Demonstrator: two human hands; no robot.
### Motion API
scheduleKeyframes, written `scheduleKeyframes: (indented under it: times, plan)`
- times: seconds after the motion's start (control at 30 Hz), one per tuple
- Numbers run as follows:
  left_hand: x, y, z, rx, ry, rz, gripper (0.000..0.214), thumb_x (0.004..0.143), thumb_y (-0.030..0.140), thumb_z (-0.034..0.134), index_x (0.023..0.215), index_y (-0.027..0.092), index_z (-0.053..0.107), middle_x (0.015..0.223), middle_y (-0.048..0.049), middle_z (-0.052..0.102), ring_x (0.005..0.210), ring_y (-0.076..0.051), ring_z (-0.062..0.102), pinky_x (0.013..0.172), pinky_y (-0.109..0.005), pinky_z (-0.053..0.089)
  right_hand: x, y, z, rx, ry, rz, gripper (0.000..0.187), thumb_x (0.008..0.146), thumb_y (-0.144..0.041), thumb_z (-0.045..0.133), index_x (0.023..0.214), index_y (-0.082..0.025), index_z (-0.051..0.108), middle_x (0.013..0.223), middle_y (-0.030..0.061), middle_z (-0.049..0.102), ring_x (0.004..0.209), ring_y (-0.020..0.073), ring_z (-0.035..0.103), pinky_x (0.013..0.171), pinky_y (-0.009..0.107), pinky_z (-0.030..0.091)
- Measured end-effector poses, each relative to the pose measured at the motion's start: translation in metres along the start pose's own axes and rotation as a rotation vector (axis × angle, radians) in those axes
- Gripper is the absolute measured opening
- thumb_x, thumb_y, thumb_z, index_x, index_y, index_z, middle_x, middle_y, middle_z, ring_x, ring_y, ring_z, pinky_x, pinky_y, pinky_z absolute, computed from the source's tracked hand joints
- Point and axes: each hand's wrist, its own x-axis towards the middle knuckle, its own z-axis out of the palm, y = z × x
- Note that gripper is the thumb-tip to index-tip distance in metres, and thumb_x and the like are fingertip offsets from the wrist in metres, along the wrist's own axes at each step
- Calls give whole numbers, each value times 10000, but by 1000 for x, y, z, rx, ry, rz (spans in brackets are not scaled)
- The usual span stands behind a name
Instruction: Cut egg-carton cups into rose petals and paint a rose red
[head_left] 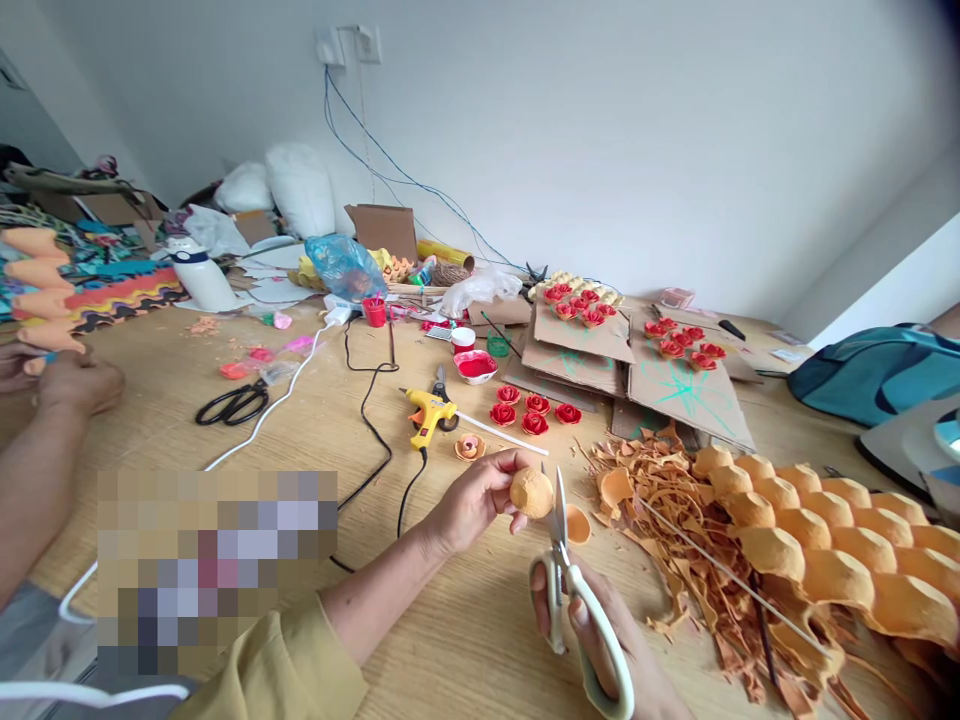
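Between the fingers of my left hand point(480, 500) is an orange egg-carton cup point(531, 492), its rounded side toward me. My right hand point(611, 630) grips white-handled scissors point(592, 620), whose blades point up and stand slightly parted against the cup's right edge. Just right of the blades, another cut cup point(578, 523) lies on the table. Beyond my left hand sit a partly built carton flower point(470, 447) and a yellow glue gun point(430, 415) with a glue stick in its back. Several red-painted carton roses point(535, 404) are grouped farther off.
Orange carton scraps point(675, 530) and an egg tray point(832, 530) cover the right side. Cardboard sheets point(690, 390) bear more red roses. A bowl of red paint point(475, 366), black scissors point(232, 402) and cables lie farther away. Another person's hands point(75, 380) hold carton at left.
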Motion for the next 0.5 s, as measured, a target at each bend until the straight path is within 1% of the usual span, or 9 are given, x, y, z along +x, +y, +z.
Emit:
scheduleKeyframes:
  times: [0.1,0.2,0.4,0.5]
  plan:
    - [0,-1,-1,24,-7,-4,157,753,292,577,735,136,580,653,-7,448,533,-97,365,450,-217,387,-1,2,0,4,-10,3,517,960,-658,347,927,-189,563,743,27,557,622,150,469,614,290,397]
    - [0,-1,0,48,-28,-13,175,771,307,571,735,136,574,661,-14,459,544,-101,374,451,-216,390,-1,3,-1,2,-5,16,504,963,-651,348,922,-191,549,731,16,540,612,144,456,610,288,390]
    - [1,-3,-1,2,-15,-26,102,754,236,558,773,138,580,679,-4,474,517,-78,326,453,-203,405,1,3,-2,-12,38,44,499,970,-637,350,903,-190,560,719,17,532,618,152,467,612,296,392]
    - [1,-4,-1,-17,-20,-32,96,757,228,561,781,137,584,685,0,478,515,-76,335,452,-199,412,2,3,-3,-14,40,52,515,964,-649,354,913,-185,571,709,20,531,613,156,469,601,299,389]
